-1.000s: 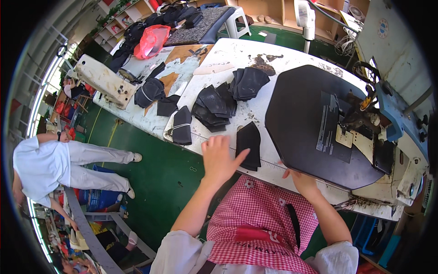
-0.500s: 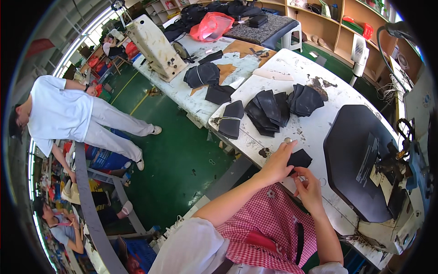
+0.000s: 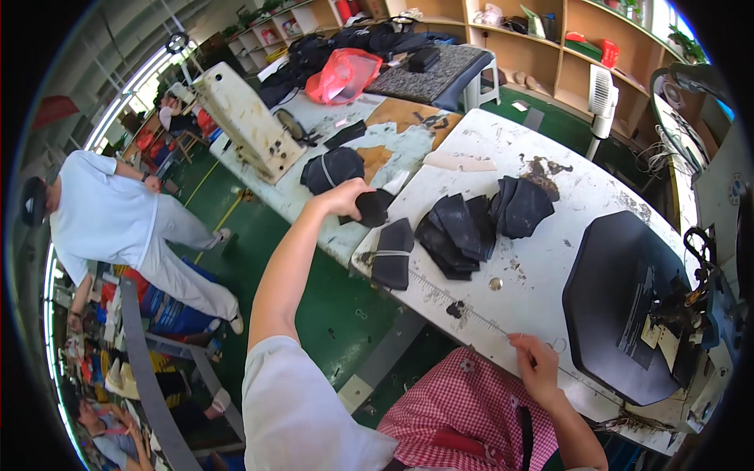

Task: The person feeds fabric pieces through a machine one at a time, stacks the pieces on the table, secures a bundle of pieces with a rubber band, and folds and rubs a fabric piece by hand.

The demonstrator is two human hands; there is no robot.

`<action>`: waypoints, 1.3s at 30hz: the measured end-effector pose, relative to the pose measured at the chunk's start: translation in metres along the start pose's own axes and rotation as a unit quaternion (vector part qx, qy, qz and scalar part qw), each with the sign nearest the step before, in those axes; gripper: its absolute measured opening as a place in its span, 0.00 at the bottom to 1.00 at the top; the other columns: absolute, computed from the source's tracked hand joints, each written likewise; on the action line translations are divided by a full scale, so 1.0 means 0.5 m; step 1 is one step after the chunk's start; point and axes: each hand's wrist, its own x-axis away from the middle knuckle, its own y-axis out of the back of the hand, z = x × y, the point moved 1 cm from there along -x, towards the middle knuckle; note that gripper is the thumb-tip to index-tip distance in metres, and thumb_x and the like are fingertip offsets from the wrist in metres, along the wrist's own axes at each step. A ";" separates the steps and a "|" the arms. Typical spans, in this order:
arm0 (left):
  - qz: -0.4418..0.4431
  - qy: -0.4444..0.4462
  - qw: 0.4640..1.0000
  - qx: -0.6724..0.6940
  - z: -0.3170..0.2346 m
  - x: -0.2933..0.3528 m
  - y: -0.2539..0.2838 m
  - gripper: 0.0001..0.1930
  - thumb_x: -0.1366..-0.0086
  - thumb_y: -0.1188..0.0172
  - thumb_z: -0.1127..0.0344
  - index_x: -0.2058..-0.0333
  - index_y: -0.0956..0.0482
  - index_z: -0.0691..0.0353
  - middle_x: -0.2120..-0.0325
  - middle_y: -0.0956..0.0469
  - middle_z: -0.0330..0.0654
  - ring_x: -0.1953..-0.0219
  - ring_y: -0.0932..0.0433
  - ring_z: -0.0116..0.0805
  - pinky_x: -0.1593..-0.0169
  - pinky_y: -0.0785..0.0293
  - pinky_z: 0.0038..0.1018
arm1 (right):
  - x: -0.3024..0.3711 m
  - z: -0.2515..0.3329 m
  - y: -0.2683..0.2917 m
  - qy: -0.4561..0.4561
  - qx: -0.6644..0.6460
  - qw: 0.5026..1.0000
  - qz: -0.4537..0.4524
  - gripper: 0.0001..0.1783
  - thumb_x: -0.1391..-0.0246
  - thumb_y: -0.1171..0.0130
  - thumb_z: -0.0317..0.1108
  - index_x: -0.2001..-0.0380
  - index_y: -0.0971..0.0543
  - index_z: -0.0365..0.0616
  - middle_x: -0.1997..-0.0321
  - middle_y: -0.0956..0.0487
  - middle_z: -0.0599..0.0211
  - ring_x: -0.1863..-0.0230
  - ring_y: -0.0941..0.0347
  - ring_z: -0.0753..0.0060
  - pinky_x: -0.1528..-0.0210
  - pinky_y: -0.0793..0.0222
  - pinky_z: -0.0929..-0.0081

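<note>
A: Log entry. Left hand (image 3: 343, 198) is stretched out toward 11 o'clock, fingers closed on a small black fabric piece (image 3: 372, 208). Half a second ago both hands held that piece close to the body at the near table edge; now it hangs over the gap between the white worktable (image 3: 550, 267) and the neighbouring bench (image 3: 393, 149).

B: Right hand?

A: Right hand (image 3: 538, 369) has let go of the piece and rests at the table's near edge, about 5 o'clock, fingers loosely curled, holding nothing that I can see. It touches the table by the ruler strip (image 3: 463, 306).

B: What lies under the carried piece?

A: Just at 4 o'clock of it, a banded stack of black pieces (image 3: 391, 263); further right, a fanned black pile (image 3: 459, 228). Beyond it at 10 o'clock, a dark bundle (image 3: 334, 169) on the bench.

B: Reading?

A: My judgement: the piece has left the work spot and is being moved toward the stacked pieces; not yet set down.
</note>
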 end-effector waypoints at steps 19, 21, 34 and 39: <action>-0.031 0.151 0.981 0.120 0.048 0.027 -0.053 0.50 0.65 0.20 0.59 0.39 0.31 0.60 0.41 0.34 0.53 0.37 0.36 0.51 0.34 0.40 0.33 | -0.003 0.019 -0.010 -0.027 0.028 0.998 0.044 0.08 0.45 0.44 0.20 0.63 0.20 0.43 0.58 0.16 0.65 0.75 0.24 0.72 0.73 0.30 0.78; -0.028 0.166 0.972 0.165 0.035 0.018 -0.051 0.51 0.64 0.20 0.59 0.38 0.32 0.59 0.40 0.34 0.53 0.37 0.35 0.50 0.35 0.39 0.32 | -0.001 0.024 -0.012 -0.030 0.029 0.999 0.035 0.09 0.44 0.44 0.20 0.62 0.20 0.43 0.57 0.17 0.65 0.76 0.24 0.73 0.74 0.30 0.78; -0.018 0.070 0.629 0.774 -0.516 0.264 -0.151 0.37 0.48 0.34 0.82 0.40 0.38 0.66 0.61 0.21 0.53 0.66 0.16 0.46 0.61 0.17 0.42 | -0.090 0.163 -0.092 -0.113 -0.504 0.841 0.159 0.30 0.36 0.46 0.37 0.33 0.37 0.45 0.50 0.23 0.67 0.74 0.33 0.88 0.72 0.36 0.86; -0.086 0.108 0.533 0.835 -0.543 0.267 -0.213 0.32 0.43 0.34 0.79 0.39 0.34 0.61 0.58 0.21 0.43 0.60 0.17 0.37 0.54 0.20 0.31 | -0.096 0.180 -0.118 -0.215 -0.526 0.777 0.271 0.37 0.35 0.44 0.40 0.28 0.45 0.46 0.58 0.25 0.70 0.74 0.34 0.87 0.71 0.35 0.86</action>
